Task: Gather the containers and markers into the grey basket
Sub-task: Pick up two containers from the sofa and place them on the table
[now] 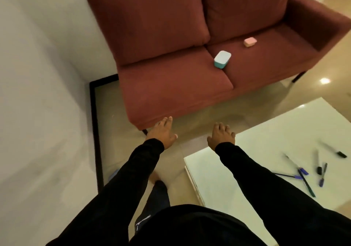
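Note:
A teal container with a white lid (222, 59) sits on the seat of a dark red sofa (171, 86), near the gap between the cushions. A small pink container (250, 42) lies farther back on the right seat cushion. Several markers (303, 173), blue and black, lie scattered on a white table (266, 160) at the right. My left hand (162, 131) and my right hand (222, 136) reach forward, fingers spread and empty, short of the sofa's front edge. No grey basket is in view.
A white wall (38, 74) fills the left side. A black-framed glass panel (96, 128) lies along the floor between wall and sofa. Beige tiled floor (178, 160) runs between the sofa and the table. My own leg shows below.

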